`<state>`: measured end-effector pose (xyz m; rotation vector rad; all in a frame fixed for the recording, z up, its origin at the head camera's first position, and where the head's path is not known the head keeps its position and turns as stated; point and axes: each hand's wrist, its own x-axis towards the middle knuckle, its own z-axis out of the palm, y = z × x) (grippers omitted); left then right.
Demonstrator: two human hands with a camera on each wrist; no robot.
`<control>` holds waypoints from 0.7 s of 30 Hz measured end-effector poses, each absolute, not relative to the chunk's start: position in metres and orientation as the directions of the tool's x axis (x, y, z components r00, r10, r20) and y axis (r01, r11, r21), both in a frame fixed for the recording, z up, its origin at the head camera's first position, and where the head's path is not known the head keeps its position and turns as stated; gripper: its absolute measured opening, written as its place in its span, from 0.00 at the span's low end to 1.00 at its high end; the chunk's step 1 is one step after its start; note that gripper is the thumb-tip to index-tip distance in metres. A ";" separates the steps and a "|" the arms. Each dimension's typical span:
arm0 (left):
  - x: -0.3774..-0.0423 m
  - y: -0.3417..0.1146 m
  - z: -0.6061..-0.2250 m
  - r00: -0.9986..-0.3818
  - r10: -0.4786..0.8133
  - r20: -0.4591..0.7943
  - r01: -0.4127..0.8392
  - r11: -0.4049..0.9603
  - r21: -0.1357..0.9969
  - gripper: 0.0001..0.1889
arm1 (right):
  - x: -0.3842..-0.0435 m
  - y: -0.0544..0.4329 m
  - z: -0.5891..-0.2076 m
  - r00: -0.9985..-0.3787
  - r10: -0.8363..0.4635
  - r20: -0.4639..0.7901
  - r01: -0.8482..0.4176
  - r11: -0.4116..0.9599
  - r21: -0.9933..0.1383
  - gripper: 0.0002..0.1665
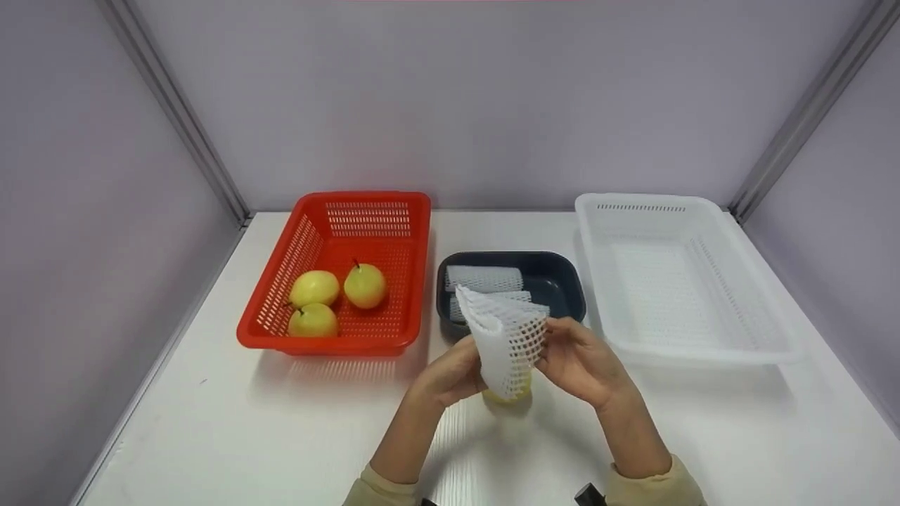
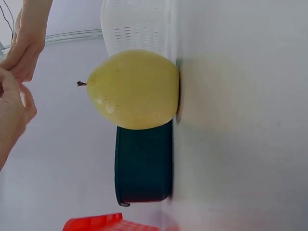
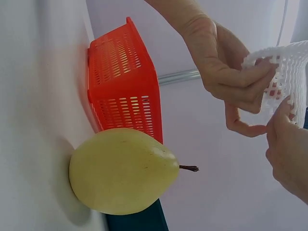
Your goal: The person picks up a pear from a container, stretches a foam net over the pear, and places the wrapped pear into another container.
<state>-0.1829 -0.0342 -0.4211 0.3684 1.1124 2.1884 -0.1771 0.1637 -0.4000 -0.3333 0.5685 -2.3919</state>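
Both hands hold a white foam fruit net [image 1: 500, 344] above a yellow pear [image 2: 137, 89] that stands upright on the table, stem up. My left hand [image 1: 453, 371] grips the net's left side. My right hand [image 1: 582, 360] pinches its right edge between thumb and fingers. The net looks spread at its upper end. In the head view the net hides most of the pear; both wrist views show it whole and apart from the hands. Behind the hands, a dark box [image 1: 562, 261] holds more foam nets [image 1: 484, 278], partly covered by the held one.
At the left stands a red basket [image 1: 415, 281] with three yellow pears [image 1: 365, 286] in it. A white basket [image 1: 763, 302] stands at the right. Grey-white walls close in the table [image 1: 204, 429] at the back and sides.
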 end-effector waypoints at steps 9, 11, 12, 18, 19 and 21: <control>-0.184 -0.036 -0.423 -0.721 0.678 0.143 -0.359 -0.541 0.760 0.10 | -0.179 0.168 -0.401 -0.727 -0.675 0.129 0.560 -0.691 -0.457 0.23; -0.184 -0.038 -0.421 -0.745 0.647 0.165 -0.347 -0.587 0.731 0.09 | -0.179 0.168 -0.400 -0.738 -0.666 0.108 0.553 -0.689 -0.469 0.23; -0.185 -0.038 -0.420 -0.758 0.629 0.171 -0.343 -0.609 0.715 0.10 | -0.179 0.168 -0.400 -0.744 -0.661 0.097 0.547 -0.686 -0.480 0.22; -0.185 -0.040 -0.418 -0.834 0.543 0.097 -0.333 -0.636 0.696 0.12 | -0.179 0.168 -0.400 -0.787 -0.617 -0.008 0.514 -0.647 -0.562 0.20; -0.186 -0.040 -0.419 -0.845 0.530 0.074 -0.334 -0.631 0.700 0.11 | -0.178 0.168 -0.400 -0.797 -0.604 -0.026 0.502 -0.638 -0.583 0.20; -0.186 -0.040 -0.420 -0.865 0.502 0.029 -0.337 -0.621 0.707 0.09 | -0.178 0.169 -0.401 -0.823 -0.566 -0.055 0.470 -0.622 -0.626 0.20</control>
